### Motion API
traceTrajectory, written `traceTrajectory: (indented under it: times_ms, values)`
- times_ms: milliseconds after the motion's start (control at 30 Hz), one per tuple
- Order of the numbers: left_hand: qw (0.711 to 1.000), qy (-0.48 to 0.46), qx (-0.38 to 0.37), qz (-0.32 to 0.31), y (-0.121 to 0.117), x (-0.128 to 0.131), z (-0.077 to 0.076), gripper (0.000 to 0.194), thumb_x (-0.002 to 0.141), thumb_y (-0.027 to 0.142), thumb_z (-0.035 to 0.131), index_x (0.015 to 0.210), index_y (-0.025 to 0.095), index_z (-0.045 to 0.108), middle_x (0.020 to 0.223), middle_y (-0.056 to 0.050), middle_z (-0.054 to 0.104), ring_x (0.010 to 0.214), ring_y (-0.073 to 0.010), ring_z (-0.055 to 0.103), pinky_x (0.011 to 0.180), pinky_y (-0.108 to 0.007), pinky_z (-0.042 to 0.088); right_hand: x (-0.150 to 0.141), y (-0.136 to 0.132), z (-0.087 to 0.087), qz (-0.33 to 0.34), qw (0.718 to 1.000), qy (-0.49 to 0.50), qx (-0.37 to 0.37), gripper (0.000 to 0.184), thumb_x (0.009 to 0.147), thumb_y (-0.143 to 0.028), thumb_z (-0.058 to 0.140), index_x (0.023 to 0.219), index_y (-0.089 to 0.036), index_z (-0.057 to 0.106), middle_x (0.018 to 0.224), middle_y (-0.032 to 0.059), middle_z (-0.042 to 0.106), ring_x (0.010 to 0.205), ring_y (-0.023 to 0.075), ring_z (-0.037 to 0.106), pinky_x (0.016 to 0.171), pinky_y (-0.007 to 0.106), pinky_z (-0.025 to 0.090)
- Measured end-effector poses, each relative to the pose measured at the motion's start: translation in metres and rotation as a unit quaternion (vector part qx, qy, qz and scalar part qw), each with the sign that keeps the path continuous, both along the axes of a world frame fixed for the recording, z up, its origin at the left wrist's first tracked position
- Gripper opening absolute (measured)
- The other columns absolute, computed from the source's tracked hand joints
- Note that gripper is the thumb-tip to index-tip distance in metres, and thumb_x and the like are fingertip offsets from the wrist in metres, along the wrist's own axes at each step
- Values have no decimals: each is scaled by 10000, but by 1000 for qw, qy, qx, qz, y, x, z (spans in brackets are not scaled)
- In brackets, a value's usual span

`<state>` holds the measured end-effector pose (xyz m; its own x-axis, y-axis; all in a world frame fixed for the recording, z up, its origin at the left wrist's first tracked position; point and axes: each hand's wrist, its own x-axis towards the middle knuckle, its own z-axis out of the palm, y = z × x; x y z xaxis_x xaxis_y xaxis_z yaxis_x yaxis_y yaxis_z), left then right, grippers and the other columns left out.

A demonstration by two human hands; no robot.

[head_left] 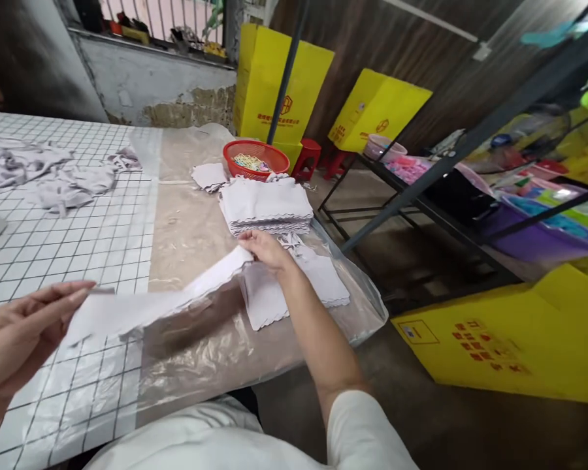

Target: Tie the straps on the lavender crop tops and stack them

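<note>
A strip of pale fabric with a scalloped lower edge [166,303] stretches above the table between my two hands. My left hand [34,326] pinches its near left end between thumb and fingers; a thin greyish bit sticks out past the fingertips. My right hand [264,248] grips the far right end, fingers closed on it. Just beyond my right hand lies a thick stack of folded pale fabric pieces [267,202] with wavy edges. A lower pile of similar pieces [318,281] lies partly behind my right forearm.
Clear plastic sheeting [196,365] covers part of the grid-patterned table [127,254]. Crumpled fabric [63,179] lies at the far left. A red basket [274,156] with small colourful items stands behind the stacks. To the right are a dark metal rack [406,183] and a yellow box [509,339].
</note>
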<state>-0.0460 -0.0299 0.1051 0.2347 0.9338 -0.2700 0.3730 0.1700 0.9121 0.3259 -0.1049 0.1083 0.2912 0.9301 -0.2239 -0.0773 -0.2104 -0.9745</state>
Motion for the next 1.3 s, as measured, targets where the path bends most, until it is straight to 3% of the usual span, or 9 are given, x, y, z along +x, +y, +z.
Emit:
traceTrajectory:
  times_ms: [133,300,400,533,633,733,1000,1100,1300]
  values:
    - [991,-108,73,-11,42,81,40,187,761,343,710,905,224,724,765,37,675,728,-141,567,687,-324,437,63,28,25,-76,997,-11,26,134,772,-161,678,790,-181,547,615,-81,512,492,61,437,453,158,354]
    - [977,-171,130,-14,38,177,75,246,640,383,800,843,279,709,788,-26,693,925,-291,668,748,-434,511,142,21,54,-165,980,-58,94,88,834,-164,636,858,-180,553,675,-71,510,542,57,466,539,181,426]
    - [973,-225,52,-29,14,220,62,290,528,324,841,762,234,695,777,-20,703,799,-239,669,733,-400,540,175,-6,52,-209,972,-70,87,86,827,-168,632,833,-185,547,664,-65,508,537,68,470,526,192,420]
    - [962,-251,-87,-65,-26,258,12,361,430,288,843,734,158,698,709,-2,694,650,-158,632,695,-349,561,199,-47,28,-263,963,-64,15,156,766,-175,683,786,-191,530,629,-64,515,536,87,483,514,209,429]
    - [956,-222,-176,-80,-53,271,-24,389,416,303,837,737,136,695,674,-2,680,621,-140,625,662,-312,553,206,-64,8,-283,957,-55,-35,189,740,-168,700,748,-192,512,579,-77,496,503,80,453,507,215,431]
    - [956,-185,-217,-70,-59,275,-40,387,400,275,832,725,125,686,641,-2,661,585,-126,608,623,-287,537,210,-62,-3,-284,956,-48,-56,196,728,-153,705,730,-187,512,560,-81,491,491,75,443,515,228,451]
    - [963,-260,-28,-64,-12,299,13,297,508,248,781,764,134,680,681,12,656,613,-118,620,645,-283,565,237,-33,13,-301,947,-93,60,79,830,-207,601,853,-200,526,677,-63,509,603,86,514,573,213,456]
    - [965,-249,-44,-71,-20,294,8,320,522,261,780,796,133,674,698,7,649,636,-132,629,669,-312,573,232,-62,2,-305,945,-103,58,139,791,-275,633,853,-211,526,690,-66,510,592,86,504,537,197,434]
    - [963,-148,-188,-123,-66,258,-48,464,421,338,865,794,125,692,613,11,616,552,-113,566,570,-270,510,193,-157,-60,-318,935,-146,-57,206,682,-339,670,790,-188,579,647,-48,569,536,99,488,466,201,380]
